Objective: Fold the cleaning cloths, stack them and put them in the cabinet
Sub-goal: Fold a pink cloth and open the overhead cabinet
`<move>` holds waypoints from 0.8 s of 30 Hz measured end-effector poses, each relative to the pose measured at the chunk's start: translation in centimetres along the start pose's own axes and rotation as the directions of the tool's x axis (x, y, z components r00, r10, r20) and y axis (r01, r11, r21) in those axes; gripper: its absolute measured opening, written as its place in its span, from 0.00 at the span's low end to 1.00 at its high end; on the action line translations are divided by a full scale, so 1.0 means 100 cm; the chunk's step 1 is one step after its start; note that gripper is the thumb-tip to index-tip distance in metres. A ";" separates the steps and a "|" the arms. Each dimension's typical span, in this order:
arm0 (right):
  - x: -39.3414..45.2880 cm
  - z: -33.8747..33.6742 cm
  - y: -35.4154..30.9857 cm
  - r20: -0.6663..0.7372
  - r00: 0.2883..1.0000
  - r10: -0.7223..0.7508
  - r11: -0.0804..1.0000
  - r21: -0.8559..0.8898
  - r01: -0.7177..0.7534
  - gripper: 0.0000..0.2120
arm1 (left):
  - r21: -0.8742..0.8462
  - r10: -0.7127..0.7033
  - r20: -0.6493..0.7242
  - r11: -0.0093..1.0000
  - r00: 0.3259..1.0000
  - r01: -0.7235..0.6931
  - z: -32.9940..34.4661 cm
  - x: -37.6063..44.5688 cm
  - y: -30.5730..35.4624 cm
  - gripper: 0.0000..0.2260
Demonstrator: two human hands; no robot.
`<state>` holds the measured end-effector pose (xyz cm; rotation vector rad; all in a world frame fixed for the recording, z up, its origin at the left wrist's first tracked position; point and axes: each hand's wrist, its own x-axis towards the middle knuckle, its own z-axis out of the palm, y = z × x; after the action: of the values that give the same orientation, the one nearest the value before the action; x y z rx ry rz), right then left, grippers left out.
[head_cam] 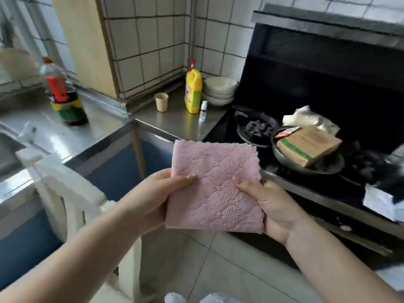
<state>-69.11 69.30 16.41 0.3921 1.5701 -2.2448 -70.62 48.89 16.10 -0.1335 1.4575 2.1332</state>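
A pink fluffy cleaning cloth (215,186), folded into a rough square, hangs in the air in front of me above the floor. My left hand (157,193) pinches its left edge, thumb on top. At the lower right edge my right hand (265,204) grips the cloth, thumb pressed on its face. A white cloth (65,182) is draped over the back of a white chair at the left. Blue cabinet fronts (122,171) run under the steel counter.
The steel counter (175,121) carries a dark bottle (65,99), a paper cup (161,102), a yellow detergent bottle (193,92) and stacked bowls (219,90). On the black stove (240,132) at the right sits a pan with a cardboard box (306,147).
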 end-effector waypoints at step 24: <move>-0.046 -0.297 -0.310 -0.286 0.832 -0.475 0.877 -0.081 0.473 0.11 | 0.189 0.164 0.483 0.939 0.860 -0.286 0.397 0.242 0.133 0.13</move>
<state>-78.56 107.48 34.22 0.3856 2.0144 -2.6452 -88.91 89.81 34.28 0.6347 1.4857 1.9416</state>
